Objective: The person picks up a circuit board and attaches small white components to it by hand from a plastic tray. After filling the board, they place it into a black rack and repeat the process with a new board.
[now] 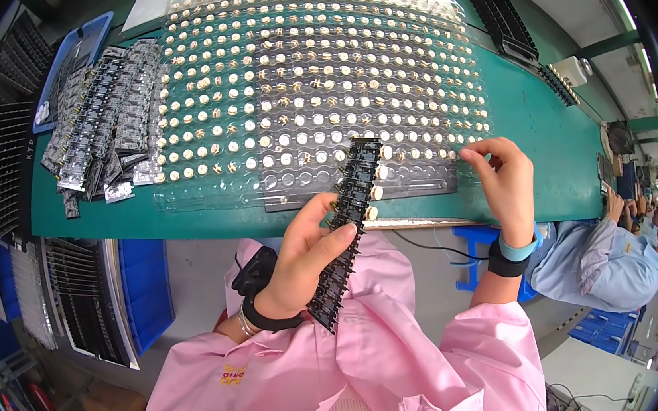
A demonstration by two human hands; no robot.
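green bench (pixel 545 132) carries a clear tray (pixel 310 83) of small round parts; left hand (pixel 304 255) clasps a black strip (pixel 346 231) upright for loading, right hand (pixel 504 180) pinches at the tray's edge, contents unclear.

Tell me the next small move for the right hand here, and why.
Probably pinch one round part from the clear tray and carry it to the black strip. The right hand has its fingertips at the tray's right edge, among the round parts, though whether it already grips one cannot be told. The left hand holds the strip upright, its top end beside the tray.
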